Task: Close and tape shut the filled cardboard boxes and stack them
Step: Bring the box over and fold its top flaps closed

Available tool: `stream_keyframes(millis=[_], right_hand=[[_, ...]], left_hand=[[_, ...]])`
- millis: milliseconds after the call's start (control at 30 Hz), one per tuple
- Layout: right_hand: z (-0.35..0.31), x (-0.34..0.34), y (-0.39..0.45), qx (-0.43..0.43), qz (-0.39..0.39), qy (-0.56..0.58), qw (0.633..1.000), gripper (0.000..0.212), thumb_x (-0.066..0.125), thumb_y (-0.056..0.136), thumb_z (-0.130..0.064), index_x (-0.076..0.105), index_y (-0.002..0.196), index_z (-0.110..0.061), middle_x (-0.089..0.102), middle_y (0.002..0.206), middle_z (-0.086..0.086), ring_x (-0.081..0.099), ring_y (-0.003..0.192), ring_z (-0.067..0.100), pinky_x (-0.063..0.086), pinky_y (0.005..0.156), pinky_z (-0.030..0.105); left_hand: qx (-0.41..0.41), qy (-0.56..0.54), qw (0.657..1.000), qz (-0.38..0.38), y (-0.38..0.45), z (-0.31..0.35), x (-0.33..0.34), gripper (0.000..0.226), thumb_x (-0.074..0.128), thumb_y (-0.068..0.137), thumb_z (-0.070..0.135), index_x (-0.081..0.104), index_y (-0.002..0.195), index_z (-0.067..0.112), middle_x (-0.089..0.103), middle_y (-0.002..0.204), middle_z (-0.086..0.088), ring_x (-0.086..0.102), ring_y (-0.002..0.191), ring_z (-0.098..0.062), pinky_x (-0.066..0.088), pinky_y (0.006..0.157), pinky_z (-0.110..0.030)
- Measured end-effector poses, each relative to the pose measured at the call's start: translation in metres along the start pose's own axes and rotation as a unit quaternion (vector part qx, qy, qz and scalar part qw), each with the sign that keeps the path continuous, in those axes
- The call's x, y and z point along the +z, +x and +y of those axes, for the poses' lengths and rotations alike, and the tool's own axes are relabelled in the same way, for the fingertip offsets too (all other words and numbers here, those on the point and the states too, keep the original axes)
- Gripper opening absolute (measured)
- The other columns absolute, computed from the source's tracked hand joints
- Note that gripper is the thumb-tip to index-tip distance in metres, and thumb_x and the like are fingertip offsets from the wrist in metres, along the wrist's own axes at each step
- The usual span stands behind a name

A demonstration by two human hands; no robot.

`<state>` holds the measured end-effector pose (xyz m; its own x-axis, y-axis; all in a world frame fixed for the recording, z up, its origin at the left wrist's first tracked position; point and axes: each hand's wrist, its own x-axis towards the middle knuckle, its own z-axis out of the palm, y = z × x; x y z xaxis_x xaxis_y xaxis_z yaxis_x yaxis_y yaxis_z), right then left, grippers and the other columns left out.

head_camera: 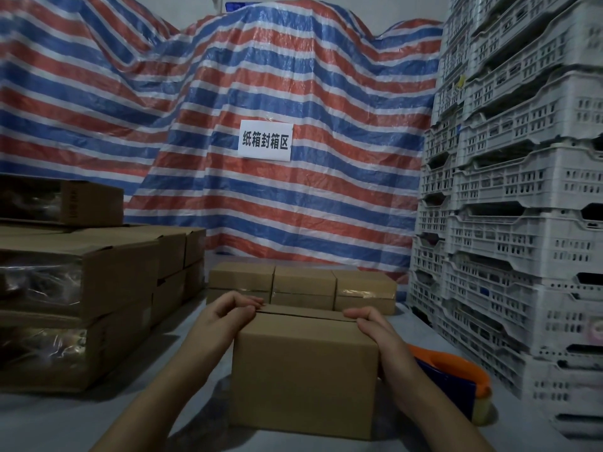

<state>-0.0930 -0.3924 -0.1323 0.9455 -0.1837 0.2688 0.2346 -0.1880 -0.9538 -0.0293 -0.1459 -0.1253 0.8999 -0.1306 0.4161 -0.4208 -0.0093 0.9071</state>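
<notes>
A brown cardboard box (303,376) stands on the grey surface right in front of me, its top flaps folded down with a seam showing. My left hand (228,313) grips the box's upper left edge with curled fingers on the flap. My right hand (372,322) holds the upper right edge, fingers curled over the top. An orange and blue tape dispenser (456,383) with a roll of clear tape lies just right of the box, behind my right forearm.
Three taped boxes (303,285) stand in a row behind the held box. Larger stacked cartons (98,288) fill the left. White plastic crates (509,223) tower on the right. A striped tarp (261,76) with a paper sign (265,141) hangs behind.
</notes>
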Motion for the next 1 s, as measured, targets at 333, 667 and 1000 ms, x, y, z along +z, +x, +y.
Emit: stream_keyframes(millis=[333, 667, 1000], right_hand=[[-0.004, -0.001, -0.003, 0.013, -0.008, 0.011, 1.000, 0.025, 0.042, 0.106, -0.034, 0.064, 0.113, -0.026, 0.065, 0.116, 0.008, 0.065, 0.103, 0.027, 0.049, 0.075, 0.034], [-0.011, -0.010, 0.000, 0.048, -0.043, -0.008, 0.998, 0.040, 0.033, 0.105, -0.050, 0.066, 0.118, -0.032, 0.061, 0.131, 0.007, 0.058, 0.122, 0.027, 0.043, 0.110, 0.051], [-0.010, -0.080, 0.004, 0.055, 0.061, -0.592, 0.802, 0.034, 0.035, 0.091, -0.077, 0.041, 0.090, -0.043, 0.050, 0.081, -0.012, 0.048, 0.069, 0.008, 0.035, 0.059, 0.027]], left_hand=[[0.203, 0.495, 0.836, -0.118, -0.021, 0.060, 0.054, 0.054, 0.029, 0.096, 0.066, 0.041, 0.142, 0.041, 0.039, 0.151, 0.014, 0.039, 0.135, -0.008, 0.031, 0.109, -0.035], [0.158, 0.587, 0.774, -0.178, -0.011, 0.035, 0.064, 0.079, 0.007, 0.085, 0.082, 0.032, 0.147, 0.042, 0.039, 0.154, 0.011, 0.042, 0.135, -0.014, 0.037, 0.103, -0.039], [0.174, 0.564, 0.789, -0.171, -0.017, 0.036, 0.060, 0.083, 0.004, 0.082, 0.083, 0.030, 0.149, 0.041, 0.038, 0.154, 0.012, 0.043, 0.135, -0.013, 0.041, 0.103, -0.040]])
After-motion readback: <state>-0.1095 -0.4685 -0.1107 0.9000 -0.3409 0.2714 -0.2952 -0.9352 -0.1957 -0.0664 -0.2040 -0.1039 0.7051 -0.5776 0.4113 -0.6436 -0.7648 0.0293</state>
